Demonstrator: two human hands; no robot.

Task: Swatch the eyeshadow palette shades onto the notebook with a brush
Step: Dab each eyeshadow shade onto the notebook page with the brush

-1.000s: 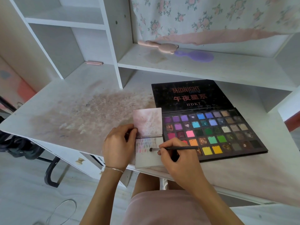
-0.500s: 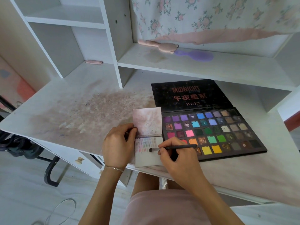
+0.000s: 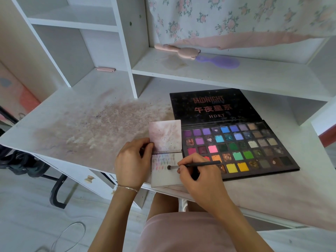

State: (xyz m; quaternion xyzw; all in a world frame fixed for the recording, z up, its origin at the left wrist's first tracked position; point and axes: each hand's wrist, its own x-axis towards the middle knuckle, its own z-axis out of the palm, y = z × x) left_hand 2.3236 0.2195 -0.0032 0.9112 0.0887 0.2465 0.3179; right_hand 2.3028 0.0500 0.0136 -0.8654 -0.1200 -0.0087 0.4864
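The notebook [image 3: 166, 176] lies on the worktop [image 3: 91, 124], touching the palette's [image 3: 236, 148] left edge. The right hand [image 3: 198, 176] pinches the brush [image 3: 192, 165], handle pointing toward the palette, bristles on the page; the left hand [image 3: 131, 162] holds the notebook's far edge.

The palette [image 3: 236, 148] lies open on the worktop [image 3: 81, 124]; the notebook [image 3: 166, 155] touches its left edge, two hairbrushes [image 3: 218, 60] on the shelf [image 3: 236, 73] behind it.

The right hand [image 3: 198, 177] holds the brush [image 3: 192, 165] tip on the notebook [image 3: 166, 176], which the left hand [image 3: 131, 161] steadies beside the open palette [image 3: 236, 148].
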